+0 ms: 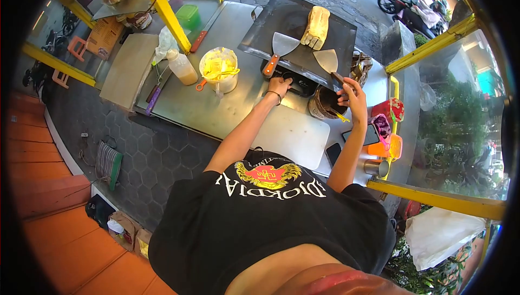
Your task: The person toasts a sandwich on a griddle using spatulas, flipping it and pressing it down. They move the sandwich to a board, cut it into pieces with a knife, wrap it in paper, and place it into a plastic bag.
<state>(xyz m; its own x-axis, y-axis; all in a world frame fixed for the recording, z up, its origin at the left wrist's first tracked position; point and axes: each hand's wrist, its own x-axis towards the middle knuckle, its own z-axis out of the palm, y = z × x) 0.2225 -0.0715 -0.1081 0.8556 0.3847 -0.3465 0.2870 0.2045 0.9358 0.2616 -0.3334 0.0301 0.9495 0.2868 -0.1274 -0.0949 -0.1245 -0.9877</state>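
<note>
Heat is looking like the main hazard here. The left hand (pixel 280 85) is resting on the front of the black stove (pixel 301 85), just under the near edge of the dark griddle (pixel 268 27). Its fingers are bending down over what may be a knob, but I cannot tell whether the grip is closing on it. The wrist is sitting just beside the orange handle of the spatula (pixel 280 47), which is lying on the griddle to the left of the block of bread (pixel 316 27). A careless lift could be knocking that handle and sliding the spatula off the plate, or brushing knuckles against hot metal.

The right hand (pixel 351 93) is hovering over the brown pot (pixel 323 105), with its fingers curling inward by the dark handle end of the scraper (pixel 327 60). Whether that grip is holding the handle or something in the pot is not clear. A sharp tug there could be tipping the pot toward the white board (pixel 292 132) or the phone (pixel 333 153) lying nearer on the bench (pixel 216 112). The tub of yellow spread (pixel 218 66) and the bottle (pixel 182 67) are standing to the left, well apart from both hands.
</note>
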